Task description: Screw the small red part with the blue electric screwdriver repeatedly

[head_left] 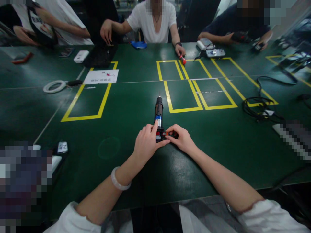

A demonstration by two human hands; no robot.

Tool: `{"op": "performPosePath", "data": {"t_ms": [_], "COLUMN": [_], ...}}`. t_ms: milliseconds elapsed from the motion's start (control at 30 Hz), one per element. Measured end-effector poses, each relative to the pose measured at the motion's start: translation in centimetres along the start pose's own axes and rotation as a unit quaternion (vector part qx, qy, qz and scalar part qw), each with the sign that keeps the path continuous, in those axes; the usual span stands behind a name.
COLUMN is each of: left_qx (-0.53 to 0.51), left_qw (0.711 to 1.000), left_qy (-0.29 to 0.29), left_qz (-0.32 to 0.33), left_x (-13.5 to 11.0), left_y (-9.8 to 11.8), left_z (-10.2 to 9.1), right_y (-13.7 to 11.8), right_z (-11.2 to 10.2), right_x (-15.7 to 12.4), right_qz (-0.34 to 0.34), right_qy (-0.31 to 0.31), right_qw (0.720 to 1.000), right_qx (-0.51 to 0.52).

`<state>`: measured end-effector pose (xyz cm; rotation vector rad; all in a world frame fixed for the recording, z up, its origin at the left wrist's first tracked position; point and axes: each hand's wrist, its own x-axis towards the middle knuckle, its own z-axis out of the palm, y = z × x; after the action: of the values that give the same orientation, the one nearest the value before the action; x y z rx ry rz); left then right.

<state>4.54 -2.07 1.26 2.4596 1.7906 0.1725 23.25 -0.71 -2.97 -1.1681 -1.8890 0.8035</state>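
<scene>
A slim electric screwdriver (158,108), black with a blue and silver band, lies on the green table with its thin bit pointing away from me. My left hand (147,141) is closed around its near end, the index finger resting along the body. At that same end, on the right side, my right hand (181,138) pinches a small red-and-black part (166,133). The fingers hide most of this part, so I cannot tell its exact kind or whether it is attached to the screwdriver.
Yellow tape outlines (186,110) mark the green table (131,97). A paper sign (101,77) and a white cable coil (54,86) lie left, a black cable bundle (257,108) right. Across the table, a co-worker's hand (180,50) is at a red tool (182,60).
</scene>
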Motion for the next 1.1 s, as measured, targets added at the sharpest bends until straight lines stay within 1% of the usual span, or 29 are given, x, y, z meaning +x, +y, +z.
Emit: {"op": "performPosePath", "data": {"t_ms": [100,267,500,567,700,800,900,1000,1100], "left_qx": [0.001,0.004,0.025,0.029,0.026,0.026,0.036,0.059,0.09], "left_qw": [1.0,1.0,1.0,0.999,1.0,0.999,0.999,0.998,0.996], "left_qy": [0.001,0.011,0.008,0.013,0.017,0.015,0.018,0.023,0.021], "left_qz": [0.001,0.001,-0.011,-0.01,0.003,0.011,0.014,0.006,-0.015], "left_x": [0.0,-0.1,0.7,1.0,1.3,1.4,1.3,1.1,1.0], "left_y": [0.1,0.1,0.6,0.7,0.6,-0.1,-1.4,-3.2,-5.7], "left_z": [-0.2,-0.2,-0.4,-0.4,-0.4,-0.6,-0.9,-1.3,-1.7], "right_y": [-0.5,-0.9,-0.8,-0.7,-0.5,-0.2,-0.1,-0.2,-0.4], "right_z": [0.1,0.0,-0.1,-0.1,-0.2,-0.4,-0.7,-0.8,-0.8], "right_x": [-0.1,-0.6,-1.0,-0.9,-0.7,-0.6,-0.5,-0.5,-0.4], "right_qz": [-0.026,-0.033,-0.054,-0.053,-0.046,-0.05,-0.04,-0.035,-0.035], "right_qy": [-0.005,-0.019,-0.041,-0.042,-0.027,-0.017,-0.009,-0.014,-0.023], "right_qw": [0.999,0.998,0.986,0.985,0.99,0.993,0.995,0.996,0.997], "right_qx": [-0.037,-0.059,-0.155,-0.158,-0.127,-0.11,-0.096,-0.084,-0.072]}}
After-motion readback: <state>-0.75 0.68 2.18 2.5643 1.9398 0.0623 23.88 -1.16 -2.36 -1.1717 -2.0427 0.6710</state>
